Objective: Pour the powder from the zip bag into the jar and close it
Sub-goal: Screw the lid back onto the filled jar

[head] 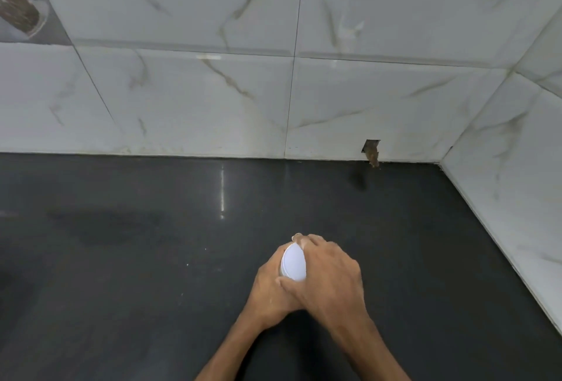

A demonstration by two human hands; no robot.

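Note:
A jar stands on the dark countertop (137,259), and only its white round lid (293,262) shows between my hands. My left hand (270,289) wraps around the jar's side below the lid. My right hand (330,274) lies over the lid's right half, fingers curled around its rim. The jar's body and its contents are hidden by both hands. No zip bag is in view.
White marble-pattern wall tiles (213,100) rise behind the countertop and along the right side (501,198). A chipped hole (371,152) sits in the tile at the counter's back edge. A picture tile (21,12) is at upper left.

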